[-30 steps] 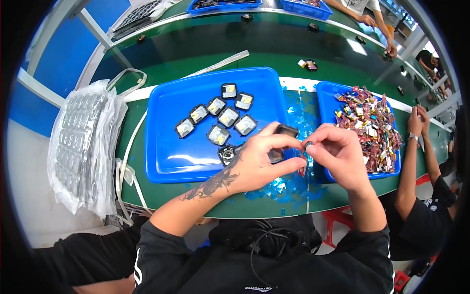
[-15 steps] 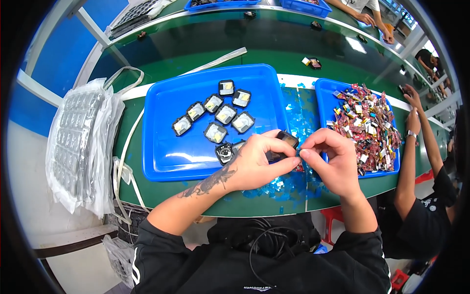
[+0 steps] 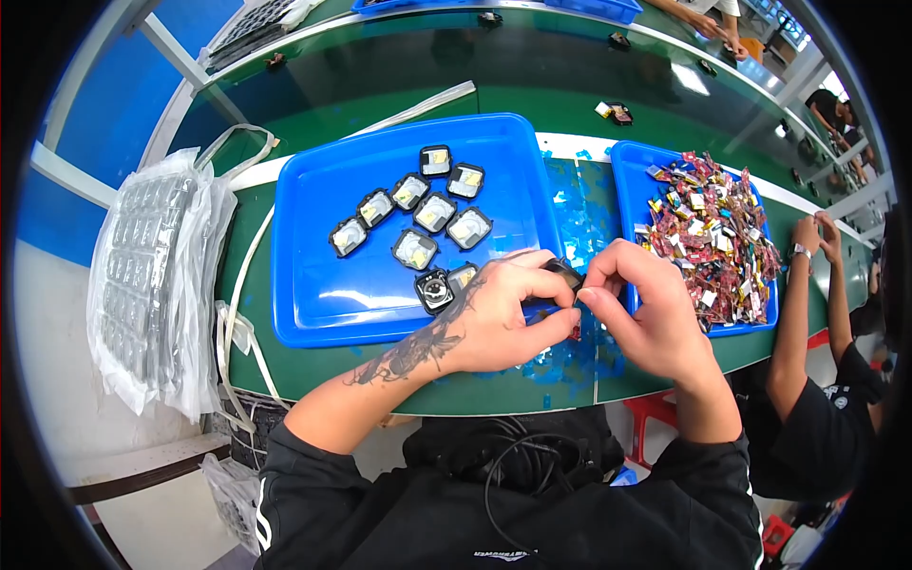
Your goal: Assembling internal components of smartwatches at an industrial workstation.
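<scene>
Both hands meet over the green desk (image 3: 313, 366), just in front of the gap between two blue trays. The left hand (image 3: 499, 318), with a tattooed forearm behind it, is clenched around a small black square part (image 3: 560, 275), of which only an edge shows above the knuckles. The right hand (image 3: 646, 313) pinches at the same part from the other side, its thumb and forefinger closed against the part's near edge, so the two hands touch at the fingertips. What the right fingers grip there is too small to tell.

The large blue tray (image 3: 313, 237) lies to the left of the hands. It carries a loose cluster of black square parts with pale centres (image 3: 432, 211), and one part with a round lens-like face (image 3: 434, 290) sits just beside the left hand's knuckles. The smaller blue tray (image 3: 629, 171) on the right is heaped with small red and gold components (image 3: 712, 228). Scraps of blue film (image 3: 570, 204) litter the desk between the trays and under the hands.

At the desk's left end hangs a stack of clear blister trays in a plastic bag (image 3: 142, 275). At the right, another person's forearms (image 3: 807, 294) rest on the desk edge.
</scene>
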Motion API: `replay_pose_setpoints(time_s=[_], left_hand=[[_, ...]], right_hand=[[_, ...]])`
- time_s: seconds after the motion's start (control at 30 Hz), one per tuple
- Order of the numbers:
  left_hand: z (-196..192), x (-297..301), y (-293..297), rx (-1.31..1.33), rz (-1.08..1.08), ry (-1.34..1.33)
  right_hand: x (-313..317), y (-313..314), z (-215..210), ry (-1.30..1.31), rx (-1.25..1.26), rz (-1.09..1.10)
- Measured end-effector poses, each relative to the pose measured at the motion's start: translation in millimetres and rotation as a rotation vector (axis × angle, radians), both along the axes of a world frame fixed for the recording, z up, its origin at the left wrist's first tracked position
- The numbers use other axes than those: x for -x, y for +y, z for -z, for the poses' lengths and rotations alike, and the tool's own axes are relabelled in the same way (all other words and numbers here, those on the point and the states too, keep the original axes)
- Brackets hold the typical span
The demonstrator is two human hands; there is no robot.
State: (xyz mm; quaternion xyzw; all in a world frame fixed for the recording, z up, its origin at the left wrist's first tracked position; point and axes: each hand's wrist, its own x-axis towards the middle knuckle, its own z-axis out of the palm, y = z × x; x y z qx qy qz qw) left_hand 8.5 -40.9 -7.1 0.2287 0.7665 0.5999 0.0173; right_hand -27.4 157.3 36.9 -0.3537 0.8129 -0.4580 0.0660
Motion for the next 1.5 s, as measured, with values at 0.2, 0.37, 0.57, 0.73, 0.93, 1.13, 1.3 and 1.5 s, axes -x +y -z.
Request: replay_pose_setpoints(time_s=[0.2,0.37,0.57,0.73,0.93,1.13,1.3,1.5], left_hand=[[3,1,0,-0.012,-0.043,-0.116],[-8,3,1,-0.091,-0.103,-0.200],[-2,2,-2,-0.193,0.079,-0.265],[-4,4,-2,-0.274,0.155,-0.397],[0,3,0,-0.264,-0.092,-0.311],[-2,-2,13,-0.462,-0.060,-0.366],[-4,-3,11,-0.475,-0.066,-0.432],[-4,-2,7,-0.487,-0.002,-0.503]], right_hand=[[-14,-2,7,0.591,-0.153,-0.032],[-2,14,17,0.446,-0.187,0.279],[-6,4,17,0.089,0.144,0.069],[-5,12,33,-0.125,0.348,0.008],[-22,13,22,-0.284,0.464,0.280],[-18,-20,22,0.064,0.204,0.313],[-16,-19,23,0.208,0.187,0.313],[-19,-20,19,0.109,0.183,0.395]])
